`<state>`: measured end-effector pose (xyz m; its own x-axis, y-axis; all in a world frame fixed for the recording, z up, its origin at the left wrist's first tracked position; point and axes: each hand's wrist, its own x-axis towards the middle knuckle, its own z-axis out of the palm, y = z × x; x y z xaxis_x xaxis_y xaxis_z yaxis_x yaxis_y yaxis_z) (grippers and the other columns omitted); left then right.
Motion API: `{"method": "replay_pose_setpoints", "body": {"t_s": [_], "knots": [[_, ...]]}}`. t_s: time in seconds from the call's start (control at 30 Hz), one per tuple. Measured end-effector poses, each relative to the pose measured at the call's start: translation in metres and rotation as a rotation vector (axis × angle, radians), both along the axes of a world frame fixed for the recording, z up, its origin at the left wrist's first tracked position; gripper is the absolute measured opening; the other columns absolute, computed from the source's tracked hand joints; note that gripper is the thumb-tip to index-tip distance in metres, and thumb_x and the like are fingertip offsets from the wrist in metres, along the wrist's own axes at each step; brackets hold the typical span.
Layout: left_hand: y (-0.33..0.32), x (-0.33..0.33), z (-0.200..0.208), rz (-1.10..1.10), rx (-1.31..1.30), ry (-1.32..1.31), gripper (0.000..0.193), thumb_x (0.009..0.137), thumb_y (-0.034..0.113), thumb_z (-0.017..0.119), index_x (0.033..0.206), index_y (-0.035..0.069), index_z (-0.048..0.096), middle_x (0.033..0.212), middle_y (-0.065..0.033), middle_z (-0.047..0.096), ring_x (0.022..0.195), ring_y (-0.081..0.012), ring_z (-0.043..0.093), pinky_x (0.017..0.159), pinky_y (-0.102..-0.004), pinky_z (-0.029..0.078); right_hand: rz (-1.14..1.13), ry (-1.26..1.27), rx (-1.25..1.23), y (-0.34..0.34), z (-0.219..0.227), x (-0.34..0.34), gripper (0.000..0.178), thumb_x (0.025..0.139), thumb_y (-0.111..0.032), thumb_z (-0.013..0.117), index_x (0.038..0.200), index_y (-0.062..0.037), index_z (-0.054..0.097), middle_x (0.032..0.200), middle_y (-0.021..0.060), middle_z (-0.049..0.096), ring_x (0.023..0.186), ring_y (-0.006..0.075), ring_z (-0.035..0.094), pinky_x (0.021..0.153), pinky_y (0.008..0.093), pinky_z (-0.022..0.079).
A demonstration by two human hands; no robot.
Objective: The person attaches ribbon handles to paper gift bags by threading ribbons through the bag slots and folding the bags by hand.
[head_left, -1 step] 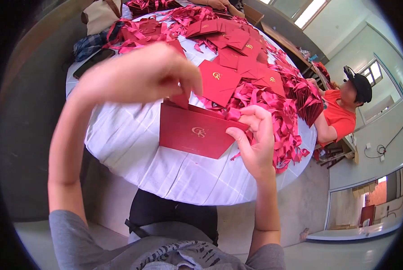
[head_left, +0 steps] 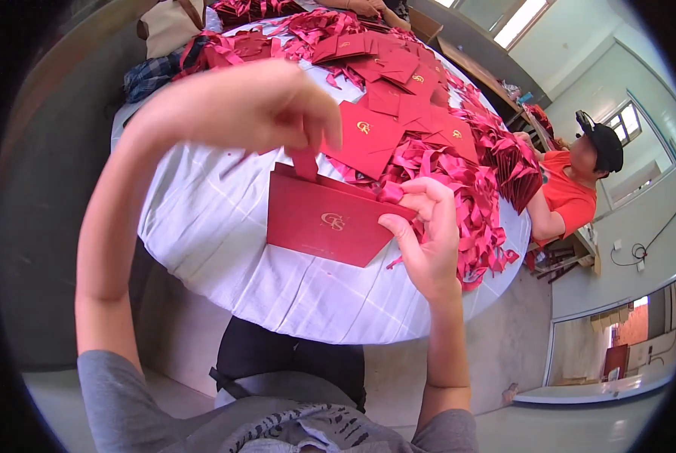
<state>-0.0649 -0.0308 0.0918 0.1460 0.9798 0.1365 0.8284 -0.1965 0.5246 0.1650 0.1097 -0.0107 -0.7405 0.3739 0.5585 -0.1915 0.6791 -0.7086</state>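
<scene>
A flat dark-red paper bag (head_left: 304, 230) with a gold emblem stands tilted at the near side of the table. My right hand (head_left: 434, 245) grips its upper right corner, thumb in front and fingers behind, beside a bunched bit of ribbon. Above the left part of the bag is my left hand (head_left: 251, 109), blurred, its bent fingers pinched on a red ribbon (head_left: 305, 164) that rises taut from the bag's top edge. The far end of that ribbon is hidden in the fingers.
The round table's white cloth (head_left: 202, 249) carries a pile of similar red bags (head_left: 368, 140) and heaps of pink-red ribbons (head_left: 459, 219). A beige handbag (head_left: 170, 30) lies at the far left. A person in an orange shirt (head_left: 568, 189) works at the right; another person's hands (head_left: 368, 7) show at the far edge.
My left hand has shifted slightly upward, and more of the ribbon shows between it and the bag. My right hand and the bag have stayed in place.
</scene>
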Motion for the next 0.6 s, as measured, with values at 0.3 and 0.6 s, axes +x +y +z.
{"method": "replay_pose_setpoints", "body": {"t_s": [0.3, 0.6], "knots": [[0.001, 0.042, -0.05, 0.178, 0.727, 0.306, 0.022, 0.072, -0.004, 0.066, 0.093, 0.002, 0.062, 0.085, -0.0112, 0.058, 0.085, -0.027, 0.057, 0.076, -0.037, 0.045, 0.042, 0.096, 0.227, 0.009, -0.004, -0.005, 0.037, 0.082, 0.007, 0.061, 0.117, -0.0016, 0.054, 0.102, 0.0138, 0.063, 0.086, 0.0236, 0.064, 0.073, 0.0304, 0.051], [-0.011, 0.067, -0.082, 0.232, 0.78, 0.445, 0.035, 0.062, -0.004, 0.066, 0.096, 0.002, 0.064, 0.091, -0.0081, 0.056, 0.085, -0.0257, 0.054, 0.075, -0.0367, 0.043, 0.018, -0.063, 0.314, 0.002, 0.003, -0.004, 0.03, 0.082, 0.008, 0.056, 0.109, -0.0034, 0.058, 0.097, 0.0145, 0.055, 0.085, 0.0304, 0.057, 0.075, 0.0359, 0.047]]}}
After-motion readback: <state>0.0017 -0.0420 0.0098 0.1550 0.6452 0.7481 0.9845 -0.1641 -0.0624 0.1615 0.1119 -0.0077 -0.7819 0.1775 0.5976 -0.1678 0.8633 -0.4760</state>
